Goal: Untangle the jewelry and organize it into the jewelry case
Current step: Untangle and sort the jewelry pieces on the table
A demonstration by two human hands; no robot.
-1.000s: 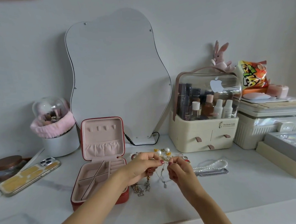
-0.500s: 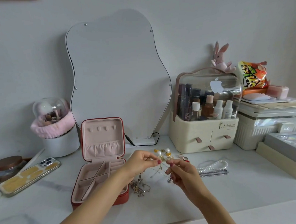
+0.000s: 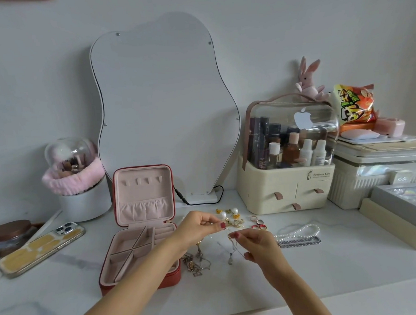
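An open red jewelry case (image 3: 125, 259) with a pink lining and empty compartments stands left of centre. My left hand (image 3: 201, 227) and my right hand (image 3: 256, 243) hover just right of it, each pinching part of a thin tangled chain (image 3: 232, 249) that hangs between them. Below the hands lies a heap of gold chains (image 3: 196, 261). Pearl and gold earrings (image 3: 230, 215) and several rings (image 3: 257, 223) lie behind the hands. A pearl necklace (image 3: 299, 232) and a silver chain (image 3: 299, 241) rest to the right.
A wavy mirror (image 3: 165, 106) leans on the wall behind. A cosmetics organiser (image 3: 287, 189) and stacked boxes (image 3: 383, 175) fill the right side. A phone (image 3: 41, 249), a jar (image 3: 9, 234) and a brush holder (image 3: 79, 187) stand on the left.
My hands have moved apart, stretching the thin chain between them. The left hand rose slightly; the right drew back toward the right.
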